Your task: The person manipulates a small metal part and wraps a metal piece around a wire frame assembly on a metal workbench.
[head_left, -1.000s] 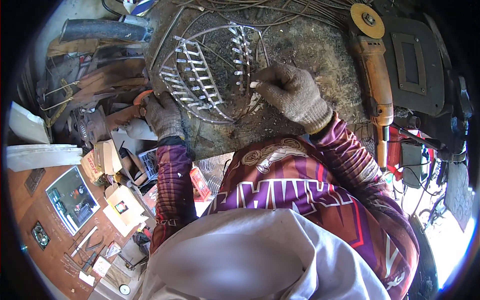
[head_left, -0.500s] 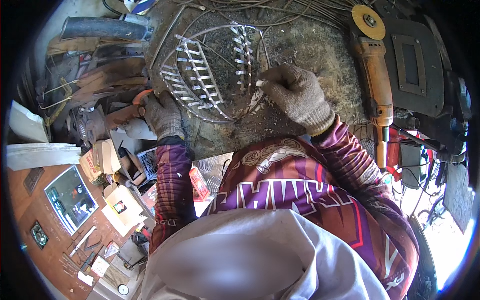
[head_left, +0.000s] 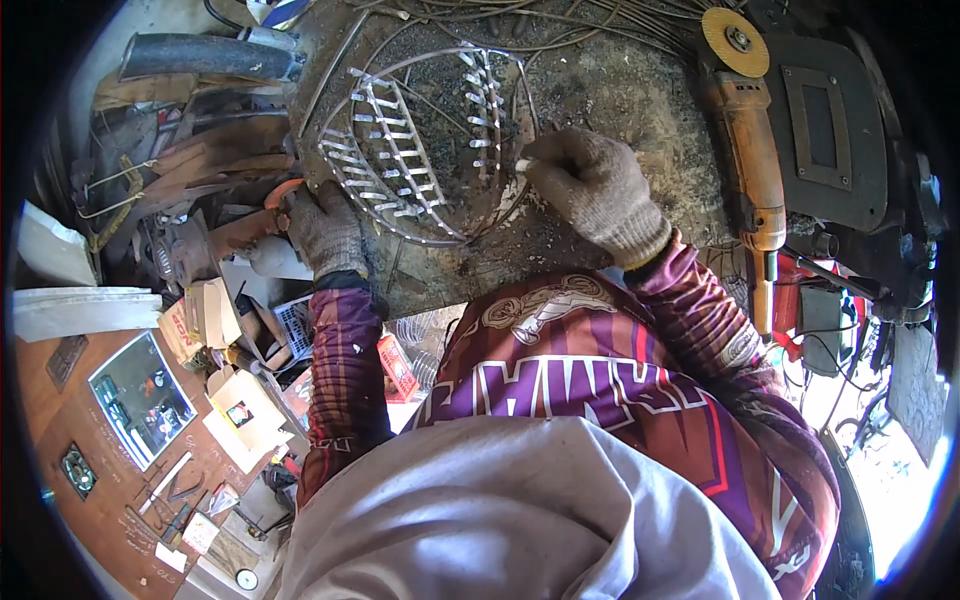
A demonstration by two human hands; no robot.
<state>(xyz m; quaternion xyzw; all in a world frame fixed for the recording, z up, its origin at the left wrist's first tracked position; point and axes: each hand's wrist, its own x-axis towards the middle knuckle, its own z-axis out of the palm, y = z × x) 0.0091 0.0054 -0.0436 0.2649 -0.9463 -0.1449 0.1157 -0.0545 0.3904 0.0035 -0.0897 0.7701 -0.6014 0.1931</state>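
On the worktable (head_left: 680, 150) lies a metal wire frame (head_left: 402, 140), rounded in outline, with curved ribs that carry rows of short bright metal pieces. My right hand (head_left: 608, 198), in a grey knit glove, is closed just beside the frame's right side. A small white stick-like piece (head_left: 523, 166) pokes out between its thumb and forefinger. My left hand (head_left: 332, 238), gloved too, rests at the table's left edge next to the frame's lower left. Its fingers are partly bent and point away from me, close to an orange curved part (head_left: 284, 193); whether they grip anything is hidden.
An angle grinder (head_left: 752, 160) with a tan disc lies on the right, beside a dark welding mask (head_left: 822, 130). Loose wire rods (head_left: 590, 22) run along the far edge. Scrap metal, cardboard boxes (head_left: 243, 415) and a brown board (head_left: 100, 510) with tools fill the left.
My right hand has shifted very slightly to the right with the white piece still pinched. My left hand and the wire frame look the same.
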